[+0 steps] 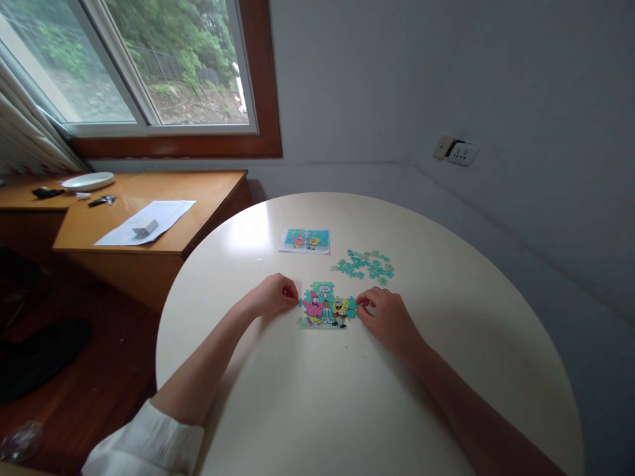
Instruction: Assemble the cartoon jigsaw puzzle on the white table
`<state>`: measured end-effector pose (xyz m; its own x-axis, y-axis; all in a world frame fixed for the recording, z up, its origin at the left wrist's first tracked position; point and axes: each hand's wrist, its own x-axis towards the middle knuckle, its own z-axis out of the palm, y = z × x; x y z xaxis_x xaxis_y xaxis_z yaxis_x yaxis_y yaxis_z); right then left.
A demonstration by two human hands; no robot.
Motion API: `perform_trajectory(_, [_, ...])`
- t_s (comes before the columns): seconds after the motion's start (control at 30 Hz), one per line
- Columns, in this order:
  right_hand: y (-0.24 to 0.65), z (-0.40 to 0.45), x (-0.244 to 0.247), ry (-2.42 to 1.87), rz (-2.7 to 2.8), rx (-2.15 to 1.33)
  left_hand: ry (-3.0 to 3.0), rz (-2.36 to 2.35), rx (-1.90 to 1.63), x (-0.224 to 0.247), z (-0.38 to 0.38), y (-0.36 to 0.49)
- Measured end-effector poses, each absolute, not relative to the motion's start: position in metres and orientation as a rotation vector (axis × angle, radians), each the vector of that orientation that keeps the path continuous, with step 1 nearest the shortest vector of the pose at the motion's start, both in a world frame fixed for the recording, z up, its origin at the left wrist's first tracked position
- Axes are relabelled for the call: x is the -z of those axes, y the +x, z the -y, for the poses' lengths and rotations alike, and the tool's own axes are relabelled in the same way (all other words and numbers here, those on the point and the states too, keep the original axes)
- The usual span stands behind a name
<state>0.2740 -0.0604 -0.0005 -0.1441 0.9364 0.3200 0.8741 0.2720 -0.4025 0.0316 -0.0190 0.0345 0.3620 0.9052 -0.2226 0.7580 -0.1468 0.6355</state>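
Observation:
A partly joined cartoon puzzle (325, 307) lies flat on the round white table (307, 396). At its left edge, my left hand (276, 295) has its fingers pinched together by a small teal piece. My right hand (384, 314) is closed at the puzzle's right edge, thumb and forefinger touching a teal piece there. Loose teal pieces (366, 265) are spread behind my right hand. The reference picture (304, 241), showing the same cartoon figures, lies behind the puzzle.
At the left stands a wooden desk (213, 192) bearing a sheet of paper (169, 215), a small white box (145, 228) and a white dish (88, 181). A window is behind the desk. A wall socket (464, 154) is at the right.

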Motion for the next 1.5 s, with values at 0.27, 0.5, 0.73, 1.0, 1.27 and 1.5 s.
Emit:
perform_trajectory(0.27, [0.2746,0.059,0.0024,-1.621,2.036,-0.16,1.944,-1.439,-0.284,-0.0341,0.0187,0.0318])
perform_trajectory(0.5, [0.2757,0.0578,0.0045,-1.591,2.032,-0.163,1.948,-1.449,-0.279,-0.0359,0.0195,0.0327])
perform_trajectory(0.73, [0.2751,0.0577,0.0034,-1.603,2.026,-0.189,1.96,-1.441,-0.289,-0.0347,0.019,0.0325])
perform_trajectory(1.0, [0.2748,0.0582,0.0016,-1.62,2.024,-0.206,1.974,-1.438,-0.283,-0.0332,0.0185,0.0321])
perform_trajectory(1.27, [0.2754,0.0577,0.0046,-1.613,2.02,-0.178,1.972,-1.444,-0.309,-0.0342,0.0189,0.0337])
perform_trajectory(1.5, [0.2763,0.0573,0.0055,-1.586,2.028,-0.173,1.981,-1.443,-0.301,-0.0355,0.0195,0.0338])
